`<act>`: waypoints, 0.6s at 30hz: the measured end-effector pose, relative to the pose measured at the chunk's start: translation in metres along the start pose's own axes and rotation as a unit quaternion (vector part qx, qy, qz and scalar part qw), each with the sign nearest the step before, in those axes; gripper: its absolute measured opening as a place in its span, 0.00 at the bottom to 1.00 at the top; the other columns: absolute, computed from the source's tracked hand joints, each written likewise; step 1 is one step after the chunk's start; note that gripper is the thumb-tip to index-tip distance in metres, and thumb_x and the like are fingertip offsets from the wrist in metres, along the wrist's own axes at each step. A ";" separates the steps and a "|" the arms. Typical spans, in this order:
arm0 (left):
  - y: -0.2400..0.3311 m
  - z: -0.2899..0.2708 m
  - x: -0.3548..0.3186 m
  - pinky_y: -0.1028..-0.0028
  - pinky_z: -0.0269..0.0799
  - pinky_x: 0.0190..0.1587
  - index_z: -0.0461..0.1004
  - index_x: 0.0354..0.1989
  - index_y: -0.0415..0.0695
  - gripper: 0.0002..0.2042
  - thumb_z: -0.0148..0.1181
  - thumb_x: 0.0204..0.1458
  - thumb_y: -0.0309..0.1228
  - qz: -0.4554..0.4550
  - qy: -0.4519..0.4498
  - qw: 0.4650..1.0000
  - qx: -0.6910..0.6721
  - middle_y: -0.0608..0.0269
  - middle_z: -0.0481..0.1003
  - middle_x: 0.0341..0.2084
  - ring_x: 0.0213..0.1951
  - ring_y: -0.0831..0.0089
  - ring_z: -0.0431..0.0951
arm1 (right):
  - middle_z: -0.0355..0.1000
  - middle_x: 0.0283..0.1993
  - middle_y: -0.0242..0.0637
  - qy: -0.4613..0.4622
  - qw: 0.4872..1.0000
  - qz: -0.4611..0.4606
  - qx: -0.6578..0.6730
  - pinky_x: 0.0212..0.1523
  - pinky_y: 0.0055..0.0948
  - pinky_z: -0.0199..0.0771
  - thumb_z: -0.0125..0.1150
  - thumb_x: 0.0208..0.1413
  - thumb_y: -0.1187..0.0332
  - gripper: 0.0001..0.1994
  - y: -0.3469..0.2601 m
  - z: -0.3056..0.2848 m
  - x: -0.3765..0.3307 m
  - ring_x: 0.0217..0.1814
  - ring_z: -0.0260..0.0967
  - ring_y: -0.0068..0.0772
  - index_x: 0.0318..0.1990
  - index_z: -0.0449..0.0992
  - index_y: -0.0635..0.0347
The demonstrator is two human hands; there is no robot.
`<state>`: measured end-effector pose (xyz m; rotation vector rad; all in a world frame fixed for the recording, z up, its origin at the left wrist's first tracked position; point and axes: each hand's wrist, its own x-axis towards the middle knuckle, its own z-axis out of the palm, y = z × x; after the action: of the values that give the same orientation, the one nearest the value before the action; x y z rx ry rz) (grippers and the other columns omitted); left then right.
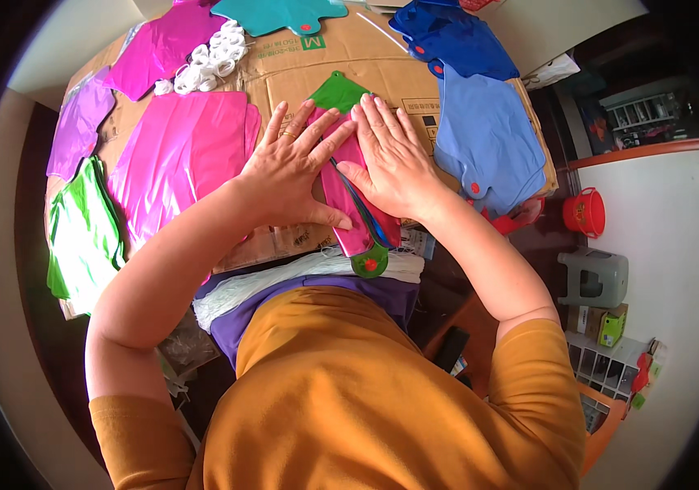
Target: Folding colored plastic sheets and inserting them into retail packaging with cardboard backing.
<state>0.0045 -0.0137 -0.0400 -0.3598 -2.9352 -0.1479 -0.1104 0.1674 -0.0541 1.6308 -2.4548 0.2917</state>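
A flat, shiny pink and green foil piece [354, 238], which looks like an uninflated foil balloon folded into a long strip, lies on brown cardboard in front of me. Its pointed green end [338, 95] is at the far side. A rounded green tab [370, 264] with a red mark hangs over the near edge. My left hand [290, 170] presses on its left side, fingers spread, thumb stretched across the pink. On the right side my right hand [393, 163] lies flat with fingers extended. Dark blue and green layers show along the middle fold; the palms hide part of it.
Cardboard [284, 73] covers the table. Around me lie foil stacks: pink [182, 151], green [88, 229], purple [80, 122], magenta [161, 45], teal [280, 12], dark blue [464, 37] and light blue [488, 122]. White ribbon rolls [206, 65] sit at the back; white strands [267, 286] cross my lap.
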 end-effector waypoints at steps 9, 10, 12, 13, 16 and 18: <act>-0.002 0.001 0.003 0.46 0.33 0.70 0.45 0.72 0.47 0.62 0.50 0.31 0.78 0.009 0.008 1.000 -0.012 0.49 0.54 0.67 0.70 0.49 0.47 | 0.47 0.72 0.59 -0.001 1.000 -0.022 -0.008 0.73 0.50 0.36 0.46 0.60 0.44 0.40 0.001 0.000 0.001 0.77 0.39 0.52 0.67 0.53 0.74; -0.002 0.002 0.003 0.46 0.33 0.70 0.45 0.72 0.47 0.62 0.50 0.31 0.79 0.008 0.009 1.000 -0.011 0.49 0.54 0.67 0.70 0.49 0.47 | 0.47 0.71 0.59 -0.001 1.000 -0.022 -0.010 0.73 0.50 0.36 0.46 0.60 0.44 0.40 0.001 0.000 0.001 0.77 0.39 0.52 0.67 0.53 0.74; -0.003 0.003 0.004 0.46 0.32 0.70 0.44 0.72 0.48 0.62 0.50 0.31 0.79 0.008 0.011 1.000 -0.010 0.50 0.55 0.67 0.70 0.50 0.47 | 0.47 0.71 0.59 -0.003 1.000 -0.021 -0.015 0.73 0.49 0.36 0.45 0.60 0.44 0.40 0.001 0.000 0.002 0.77 0.38 0.52 0.67 0.53 0.74; -0.002 0.002 0.003 0.46 0.31 0.70 0.45 0.72 0.47 0.62 0.50 0.31 0.79 0.007 0.010 1.000 -0.003 0.50 0.55 0.67 0.70 0.50 0.46 | 0.47 0.72 0.59 -0.005 1.000 -0.021 -0.017 0.73 0.49 0.35 0.44 0.61 0.43 0.40 0.001 0.000 0.002 0.77 0.38 0.52 0.67 0.53 0.74; 0.000 0.001 0.002 0.47 0.30 0.70 0.47 0.71 0.45 0.62 0.49 0.32 0.78 0.011 0.014 1.000 0.016 0.51 0.55 0.67 0.71 0.51 0.46 | 0.47 0.72 0.59 -0.006 1.000 -0.018 -0.021 0.74 0.49 0.35 0.43 0.61 0.43 0.40 0.002 0.001 0.001 0.77 0.37 0.52 0.67 0.52 0.74; -0.001 0.003 0.001 0.48 0.30 0.71 0.48 0.71 0.42 0.61 0.49 0.33 0.78 0.022 0.024 0.999 0.028 0.51 0.54 0.67 0.71 0.52 0.46 | 0.46 0.72 0.58 -0.005 1.000 -0.016 -0.021 0.74 0.49 0.34 0.43 0.61 0.43 0.40 0.001 0.001 0.001 0.77 0.37 0.52 0.67 0.52 0.74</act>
<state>0.0026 -0.0142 -0.0432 -0.4063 -2.8746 -0.0669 -0.1122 0.1668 -0.0553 1.6561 -2.4222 0.2262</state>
